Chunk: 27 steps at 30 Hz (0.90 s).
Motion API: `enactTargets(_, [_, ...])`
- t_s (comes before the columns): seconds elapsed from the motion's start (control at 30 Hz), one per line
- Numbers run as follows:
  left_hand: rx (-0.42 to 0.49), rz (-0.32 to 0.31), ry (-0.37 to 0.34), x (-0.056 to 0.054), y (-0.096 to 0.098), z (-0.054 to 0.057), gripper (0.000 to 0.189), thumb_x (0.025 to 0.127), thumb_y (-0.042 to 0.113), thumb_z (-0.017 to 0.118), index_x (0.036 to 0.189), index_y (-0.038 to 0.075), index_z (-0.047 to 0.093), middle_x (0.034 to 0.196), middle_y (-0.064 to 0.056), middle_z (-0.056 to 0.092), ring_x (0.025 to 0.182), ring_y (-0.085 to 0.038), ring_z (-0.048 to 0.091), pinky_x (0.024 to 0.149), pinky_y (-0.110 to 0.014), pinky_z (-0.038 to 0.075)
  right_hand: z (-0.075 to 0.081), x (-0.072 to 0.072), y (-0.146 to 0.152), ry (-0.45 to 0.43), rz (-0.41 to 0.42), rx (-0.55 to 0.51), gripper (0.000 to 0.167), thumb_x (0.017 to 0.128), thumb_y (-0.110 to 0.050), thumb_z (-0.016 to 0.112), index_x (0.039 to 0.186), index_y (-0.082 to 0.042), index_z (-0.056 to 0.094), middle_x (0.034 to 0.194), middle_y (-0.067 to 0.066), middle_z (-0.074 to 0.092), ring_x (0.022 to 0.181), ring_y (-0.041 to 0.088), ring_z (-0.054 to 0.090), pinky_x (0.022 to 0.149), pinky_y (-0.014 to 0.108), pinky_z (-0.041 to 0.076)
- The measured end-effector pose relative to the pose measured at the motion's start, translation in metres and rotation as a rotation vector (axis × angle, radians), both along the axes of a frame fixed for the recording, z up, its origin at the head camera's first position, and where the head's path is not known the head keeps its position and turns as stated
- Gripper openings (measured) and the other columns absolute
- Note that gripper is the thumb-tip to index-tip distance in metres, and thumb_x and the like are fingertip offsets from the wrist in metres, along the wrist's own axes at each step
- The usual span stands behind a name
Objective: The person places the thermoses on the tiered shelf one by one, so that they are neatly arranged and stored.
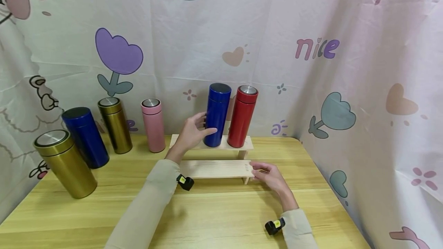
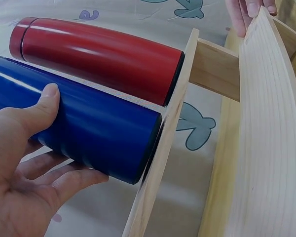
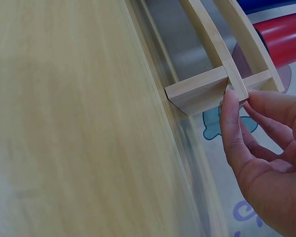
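Note:
My left hand (image 1: 191, 132) holds a blue thermos bottle (image 1: 218, 114), thumb on one side and fingers round the other. Its base is at the upper tier (image 2: 160, 163) of a two-step wooden stand; whether it bears fully on the wood I cannot tell. Close on its right a red thermos bottle (image 1: 243, 116) stands upright on the same tier. With thumb and fingertips, my right hand (image 1: 271, 177) pinches the right end of the stand's lower step (image 1: 214, 169). In the right wrist view that pinch is at the board's corner, beside the side leg (image 3: 200, 91).
Left of the stand, a pink thermos (image 1: 154, 126), a slim gold thermos (image 1: 115, 126), another blue thermos (image 1: 86, 137) and a wide gold thermos (image 1: 65, 164) stand on the wooden table (image 1: 221, 218). A printed cloth (image 1: 270, 18) hangs behind and at both sides.

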<state>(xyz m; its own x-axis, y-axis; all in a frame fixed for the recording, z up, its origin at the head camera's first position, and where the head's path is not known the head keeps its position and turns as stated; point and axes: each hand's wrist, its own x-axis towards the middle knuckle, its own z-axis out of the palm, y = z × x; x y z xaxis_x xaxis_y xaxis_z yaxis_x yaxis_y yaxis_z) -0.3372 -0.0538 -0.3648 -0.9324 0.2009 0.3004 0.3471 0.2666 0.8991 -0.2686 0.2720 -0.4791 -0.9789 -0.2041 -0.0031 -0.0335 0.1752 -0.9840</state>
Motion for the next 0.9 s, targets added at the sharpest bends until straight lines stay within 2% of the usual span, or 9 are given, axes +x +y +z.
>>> enactTargets(0.23, [0.011, 0.004, 0.015, -0.0015, -0.0015, -0.0026, 0.072, 0.091, 0.020, 0.081, 0.153, 0.008, 0.048, 0.150, -0.022, 0.056, 0.135, -0.043, 0.058, 0.113, -0.060, 0.048, -0.0001, -0.0007, -0.0021, -0.024, -0.010, -0.003, 0.046, 0.098, -0.002, 0.066, 0.140, 0.014, 0.054, 0.131, 0.030, 0.058, 0.091, 0.009, 0.070, 0.088, 0.029, 0.064])
enactTargets(0.47, [0.011, 0.010, 0.003, -0.0019, -0.0020, -0.0040, 0.072, 0.091, 0.021, 0.081, 0.153, 0.009, 0.047, 0.151, -0.021, 0.056, 0.136, -0.043, 0.058, 0.113, -0.060, 0.048, -0.0006, -0.0007, -0.0035, -0.032, -0.013, 0.004, 0.046, 0.098, -0.002, 0.066, 0.140, 0.013, 0.054, 0.130, 0.028, 0.058, 0.091, 0.010, 0.070, 0.088, 0.029, 0.063])
enactTargets(0.9, [0.014, 0.014, -0.011, -0.0030, 0.0021, -0.0079, 0.072, 0.094, 0.026, 0.078, 0.156, 0.012, 0.044, 0.153, -0.021, 0.053, 0.138, -0.044, 0.055, 0.114, -0.061, 0.047, 0.0001, 0.0001, -0.0021, -0.047, -0.045, -0.029, 0.045, 0.098, -0.002, 0.066, 0.140, 0.012, 0.055, 0.138, 0.030, 0.056, 0.095, 0.009, 0.070, 0.090, 0.029, 0.063])
